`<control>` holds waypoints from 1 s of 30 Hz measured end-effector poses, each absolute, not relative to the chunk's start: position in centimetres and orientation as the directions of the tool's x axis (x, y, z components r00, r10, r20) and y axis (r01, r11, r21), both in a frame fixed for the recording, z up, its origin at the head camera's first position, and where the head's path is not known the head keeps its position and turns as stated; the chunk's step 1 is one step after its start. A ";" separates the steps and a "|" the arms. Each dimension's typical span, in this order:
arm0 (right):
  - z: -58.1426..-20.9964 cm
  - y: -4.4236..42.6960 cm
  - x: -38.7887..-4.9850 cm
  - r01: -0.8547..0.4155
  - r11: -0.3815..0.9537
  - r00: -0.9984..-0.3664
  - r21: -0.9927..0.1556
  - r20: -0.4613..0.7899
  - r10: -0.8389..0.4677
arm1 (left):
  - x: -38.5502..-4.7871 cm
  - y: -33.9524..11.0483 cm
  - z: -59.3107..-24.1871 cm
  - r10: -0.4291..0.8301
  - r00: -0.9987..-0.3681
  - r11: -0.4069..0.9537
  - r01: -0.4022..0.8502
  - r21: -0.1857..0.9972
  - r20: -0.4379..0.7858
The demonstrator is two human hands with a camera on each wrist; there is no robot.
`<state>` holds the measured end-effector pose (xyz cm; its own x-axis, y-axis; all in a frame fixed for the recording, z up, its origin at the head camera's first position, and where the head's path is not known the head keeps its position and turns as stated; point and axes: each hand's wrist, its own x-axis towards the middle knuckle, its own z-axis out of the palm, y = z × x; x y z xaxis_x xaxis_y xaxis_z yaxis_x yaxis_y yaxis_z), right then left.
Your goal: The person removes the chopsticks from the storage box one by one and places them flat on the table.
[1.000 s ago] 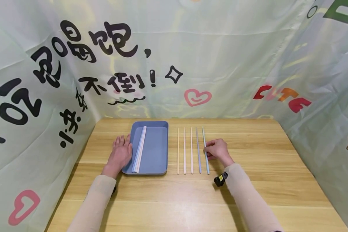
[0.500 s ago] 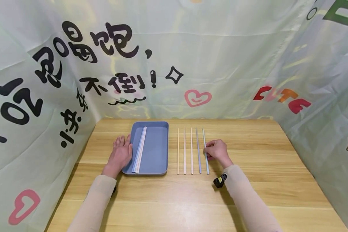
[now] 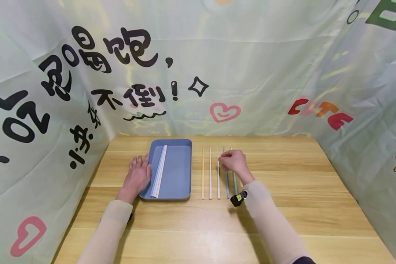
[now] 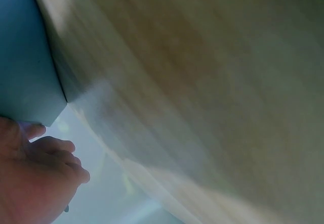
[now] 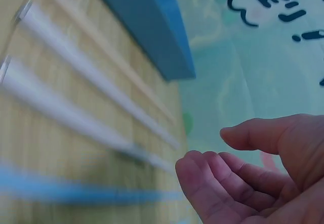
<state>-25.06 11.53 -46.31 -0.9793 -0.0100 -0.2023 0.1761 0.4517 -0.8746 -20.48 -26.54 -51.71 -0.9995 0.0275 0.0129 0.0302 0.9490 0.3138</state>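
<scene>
Blue tray [image 3: 176, 172] hasn't budged, bundled chopsticks [image 3: 158, 170] inside, left hand [image 3: 139, 175] resting along its left edge, gripping nothing. Right hand [image 3: 234, 161] just slid left off the far-right turquoise chopstick [image 3: 235, 185], relaxed and holding nothing, so that one's simply lying in the row of five [image 3: 218, 183] beside the tray.

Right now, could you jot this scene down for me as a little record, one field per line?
Table: wooden
Tray: blue, with a bundle of chopsticks in its left part
Loose chopsticks: five, in a row right of the tray
Left hand: touching the tray's left side
Right hand: over the row, thumb and fingertips apart, holding nothing
Backdrop: pale printed fabric
</scene>
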 end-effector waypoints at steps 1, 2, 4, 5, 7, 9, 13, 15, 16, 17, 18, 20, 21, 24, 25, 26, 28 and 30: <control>-46.1 11.0 -25.0 0.172 0.442 -0.979 -0.880 -0.203 -0.023 | -20.5 -26.5 -51.7 0.029 -1.000 0.949 0.031 0.314 0.011; -45.9 10.4 -25.0 0.177 0.426 -0.977 -0.887 -0.210 -0.031 | -20.4 -26.5 -51.7 0.029 -1.000 0.949 0.030 0.315 0.008; -45.6 9.3 -25.0 0.178 0.409 -0.975 -0.895 -0.216 -0.050 | -20.4 -26.5 -51.7 0.028 -1.000 0.947 0.029 0.319 0.006; -45.5 8.8 -25.0 0.174 0.396 -0.975 -0.902 -0.214 -0.059 | -20.4 -26.5 -51.7 0.029 -1.000 0.947 0.029 0.320 0.007; -45.2 7.7 -24.9 0.161 0.384 -0.976 -0.909 -0.205 -0.076 | -20.5 -26.5 -51.7 0.029 -1.000 0.946 0.030 0.322 0.007; -45.0 6.7 -24.9 0.146 0.377 -0.977 -0.915 -0.194 -0.091 | -20.5 -26.5 -51.7 0.030 -1.000 0.947 0.031 0.321 0.007; -44.6 4.8 -24.7 0.136 0.356 -0.975 -0.925 -0.188 -0.116 | -20.5 -26.4 -51.6 0.030 -1.000 0.946 0.028 0.322 -0.002; -44.5 3.9 -24.6 0.129 0.351 -0.974 -0.928 -0.184 -0.128 | -20.5 -26.4 -51.6 0.029 -1.000 0.946 0.026 0.324 -0.005; -44.5 3.4 -24.5 0.130 0.348 -0.974 -0.929 -0.185 -0.132 | -20.6 -26.4 -51.7 0.028 -1.000 0.945 0.024 0.327 -0.008; -44.6 3.0 -24.5 0.127 0.347 -0.973 -0.929 -0.184 -0.136 | -20.6 -26.5 -51.7 0.028 -1.000 0.945 0.024 0.328 -0.007; -44.6 2.5 -24.4 0.125 0.345 -0.973 -0.930 -0.183 -0.141 | -20.6 -26.5 -51.7 0.029 -1.000 0.945 0.027 0.325 -0.003; -44.7 1.7 -24.3 0.116 0.351 -0.972 -0.929 -0.178 -0.150 | -20.6 -26.5 -51.8 0.027 -1.000 0.945 0.025 0.327 -0.001; -44.8 1.3 -24.3 0.115 0.355 -0.972 -0.928 -0.179 -0.154 | -20.5 -26.5 -51.8 0.026 -1.000 0.944 0.025 0.329 0.000; -45.0 0.2 -24.2 0.095 0.381 -0.972 -0.920 -0.168 -0.164 | -20.4 -26.6 -51.8 0.027 -1.000 0.945 0.030 0.327 0.011; -45.0 -0.2 -24.1 0.091 0.386 -0.971 -0.918 -0.167 -0.169 | -20.4 -26.6 -51.8 0.027 -1.000 0.944 0.030 0.328 0.014; -45.0 -0.5 -24.0 0.085 0.390 -0.971 -0.917 -0.164 -0.175 | -20.4 -26.6 -51.8 0.027 -0.999 0.945 0.032 0.325 0.019; -45.0 -1.2 -24.0 0.077 0.393 -0.969 -0.917 -0.161 -0.187 | -20.4 -26.6 -51.7 0.027 -0.999 0.946 0.035 0.324 0.029; -45.0 -1.9 -23.8 0.075 0.391 -0.966 -0.917 -0.164 -0.200 | -20.4 -26.6 -51.8 0.024 -0.999 0.946 0.033 0.324 0.031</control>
